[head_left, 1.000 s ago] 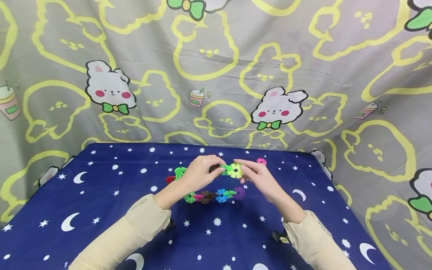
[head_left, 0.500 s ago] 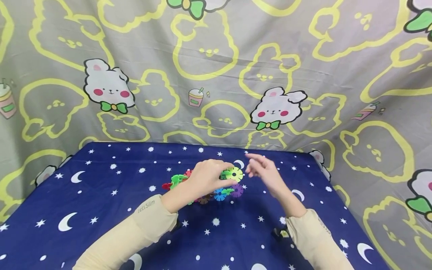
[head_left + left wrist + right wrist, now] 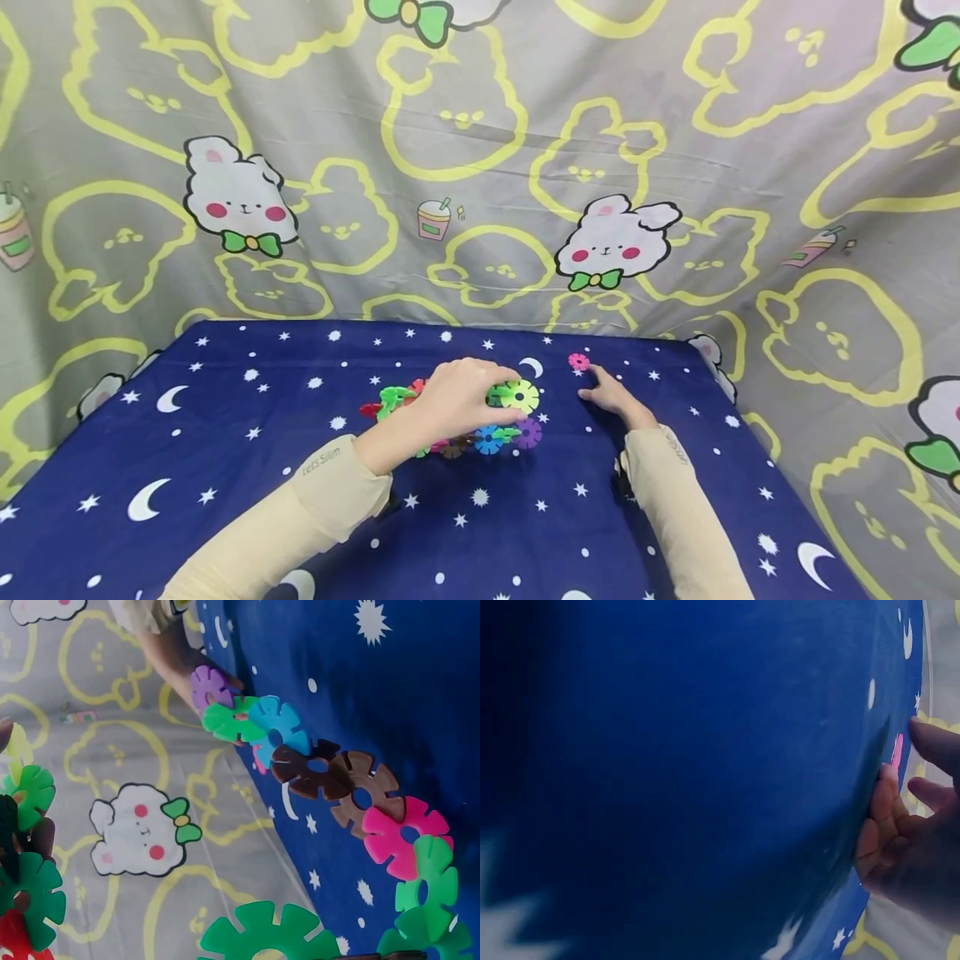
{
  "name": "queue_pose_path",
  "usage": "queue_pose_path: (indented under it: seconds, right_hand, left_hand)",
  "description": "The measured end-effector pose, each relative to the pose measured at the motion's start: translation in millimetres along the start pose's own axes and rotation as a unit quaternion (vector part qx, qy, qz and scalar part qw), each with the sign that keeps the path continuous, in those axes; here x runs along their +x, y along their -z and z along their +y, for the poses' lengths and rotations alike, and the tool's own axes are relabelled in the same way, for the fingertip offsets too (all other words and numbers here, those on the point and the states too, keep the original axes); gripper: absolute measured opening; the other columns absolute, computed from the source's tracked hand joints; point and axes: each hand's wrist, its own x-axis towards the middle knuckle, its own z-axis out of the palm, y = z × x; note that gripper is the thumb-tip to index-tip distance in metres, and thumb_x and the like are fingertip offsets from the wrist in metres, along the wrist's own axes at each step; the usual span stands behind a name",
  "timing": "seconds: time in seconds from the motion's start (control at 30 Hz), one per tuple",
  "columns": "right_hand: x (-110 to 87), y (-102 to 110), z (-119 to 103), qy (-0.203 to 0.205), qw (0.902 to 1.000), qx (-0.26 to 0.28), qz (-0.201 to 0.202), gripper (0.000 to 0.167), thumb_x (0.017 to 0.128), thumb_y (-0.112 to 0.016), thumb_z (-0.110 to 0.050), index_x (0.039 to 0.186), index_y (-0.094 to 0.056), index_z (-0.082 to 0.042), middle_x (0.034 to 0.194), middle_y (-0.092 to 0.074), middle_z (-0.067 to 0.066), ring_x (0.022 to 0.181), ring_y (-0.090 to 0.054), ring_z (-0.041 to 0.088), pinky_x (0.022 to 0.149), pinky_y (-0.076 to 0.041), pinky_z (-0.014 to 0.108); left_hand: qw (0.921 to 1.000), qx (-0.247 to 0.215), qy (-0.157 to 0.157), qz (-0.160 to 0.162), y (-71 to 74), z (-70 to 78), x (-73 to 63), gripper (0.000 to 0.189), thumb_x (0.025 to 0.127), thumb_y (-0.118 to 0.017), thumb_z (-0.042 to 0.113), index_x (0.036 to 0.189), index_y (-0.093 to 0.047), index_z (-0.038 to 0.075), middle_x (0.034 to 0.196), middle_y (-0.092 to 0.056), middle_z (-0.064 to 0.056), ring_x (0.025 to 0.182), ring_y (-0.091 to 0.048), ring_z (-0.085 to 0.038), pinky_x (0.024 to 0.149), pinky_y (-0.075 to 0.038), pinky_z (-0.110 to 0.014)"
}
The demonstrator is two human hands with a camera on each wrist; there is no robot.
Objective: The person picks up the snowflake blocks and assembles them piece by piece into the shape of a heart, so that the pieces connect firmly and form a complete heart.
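Note:
My left hand (image 3: 453, 400) grips a chain of interlocked notched plastic discs, its thumb and fingers around the end with the yellow-green disc (image 3: 530, 395). The chain loops below the hand, showing a blue disc (image 3: 483, 444) and a purple disc (image 3: 530, 432). In the left wrist view, a brown disc (image 3: 379, 784) and a pink disc (image 3: 390, 859) are slotted together in it. At the far right of the table, my right hand (image 3: 617, 396) reaches beside a loose pink disc (image 3: 578, 362), its fingers spread. The right wrist view shows that pink disc (image 3: 897, 752) between the fingers and thumb, apparently untouched.
A dark blue tablecloth (image 3: 480, 533) with white stars and moons covers the table. Behind and beside it hangs a grey curtain (image 3: 487, 192) with cartoon prints, close to the table's far edge.
My right hand has let go of the yellow-green disc and moved right to the loose pink disc. My left hand has shifted slightly right along the chain, still holding it.

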Motion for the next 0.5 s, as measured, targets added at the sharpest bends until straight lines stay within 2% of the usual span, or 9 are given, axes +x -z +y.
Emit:
queue_pose_path:
  seconds: [0.1,0.13,0.17,0.2,0.27,0.37,0.4,0.47,0.5]
  right_hand:
    - [43.8,-19.1,52.3,-0.009,0.9995,-0.019,-0.023,0.094,0.076,-0.070,-0.041,0.147,-0.013,-0.020,0.143,-0.027,0.025,0.130,-0.026,0.041,0.105,-0.021,0.052]
    - [50.5,-19.9,53.7,-0.030,0.9984,-0.020,-0.044,0.100,0.074,-0.073,-0.041,0.148,-0.008,-0.023,0.144,-0.022,0.027,0.130,-0.023,0.045,0.102,-0.020,0.058]
    - [53.4,-19.9,53.6,-0.037,0.9977,-0.008,-0.056,0.102,0.072,-0.074,-0.041,0.147,-0.007,-0.029,0.145,-0.020,0.027,0.130,-0.022,0.045,0.102,-0.020,0.057]
    - [52.8,-17.2,49.9,-0.037,0.9967,0.001,-0.072,0.104,0.071,-0.075,-0.041,0.147,-0.005,-0.032,0.144,-0.019,0.029,0.127,-0.027,0.045,0.101,-0.024,0.055]
    - [37.4,-4.0,17.2,-0.073,0.9894,0.032,-0.121,0.104,0.075,-0.074,-0.032,0.147,0.001,-0.032,0.146,-0.010,0.029,0.126,-0.029,0.046,0.102,-0.027,0.053]
    - [6.2,17.9,-40.5,-0.140,0.9756,0.036,-0.165,0.098,0.081,-0.069,-0.021,0.147,0.004,-0.025,0.143,-0.014,0.028,0.115,-0.041,0.041,0.095,-0.037,0.048]
    - [-0.3,23.5,-51.5,-0.148,0.9736,0.023,-0.172,0.096,0.082,-0.067,-0.021,0.147,0.004,-0.021,0.140,-0.020,0.029,0.108,-0.046,0.038,0.090,-0.041,0.046]
    - [-4.9,30.5,-61.6,-0.171,0.9693,0.007,-0.177,0.095,0.082,-0.068,-0.023,0.147,0.001,-0.021,0.134,-0.030,0.026,0.102,-0.048,0.034,0.085,-0.042,0.045]
    - [1.4,29.1,-51.8,-0.161,0.9709,0.006,-0.177,0.095,0.080,-0.070,-0.027,0.147,-0.002,-0.024,0.129,-0.034,0.025,0.095,-0.049,0.031,0.078,-0.043,0.044]
  left_hand:
    - [0.9999,0.010,0.005,0.000,-1.3,-1.3,-1.3,0.044,0.075,-0.067,0.051,0.105,-0.069,0.018,0.096,-0.068,0.004,0.078,-0.061,-0.008,0.048,-0.036,-0.018]
    - [0.9999,0.015,0.006,0.000,-1.4,-1.5,-1.5,0.044,0.075,-0.067,0.051,0.105,-0.069,0.019,0.096,-0.068,0.004,0.079,-0.061,-0.008,0.048,-0.036,-0.018]
    - [0.9998,0.016,0.006,-0.001,-1.5,-1.6,-1.5,0.045,0.075,-0.067,0.052,0.105,-0.069,0.019,0.096,-0.068,0.004,0.079,-0.061,-0.008,0.048,-0.036,-0.018]
    - [0.9999,0.015,0.005,-0.002,-1.3,-1.5,-1.5,0.045,0.075,-0.067,0.052,0.105,-0.069,0.019,0.096,-0.068,0.004,0.080,-0.062,-0.009,0.048,-0.037,-0.018]
    - [0.9999,0.013,0.001,-0.005,-1.2,-1.0,-1.4,0.045,0.075,-0.066,0.052,0.105,-0.069,0.019,0.096,-0.068,0.003,0.081,-0.062,-0.010,0.049,-0.038,-0.019]
    - [0.9998,0.013,-0.005,-0.013,-2.1,-1.0,-1.0,0.045,0.076,-0.066,0.053,0.105,-0.069,0.020,0.097,-0.069,0.004,0.082,-0.063,-0.010,0.050,-0.040,-0.018]
    - [0.9998,0.012,-0.008,-0.015,-2.4,-1.3,-1.0,0.044,0.075,-0.066,0.053,0.105,-0.069,0.020,0.097,-0.069,0.004,0.082,-0.063,-0.010,0.050,-0.040,-0.018]
    - [0.9996,0.018,-0.010,-0.018,-3.2,-2.5,-0.9,0.044,0.075,-0.066,0.054,0.105,-0.069,0.021,0.098,-0.069,0.005,0.081,-0.062,-0.009,0.051,-0.039,-0.017]
    - [0.9996,0.021,-0.012,-0.018,-3.3,-3.3,-0.9,0.044,0.075,-0.066,0.054,0.105,-0.069,0.022,0.097,-0.069,0.005,0.080,-0.062,-0.008,0.050,-0.039,-0.017]
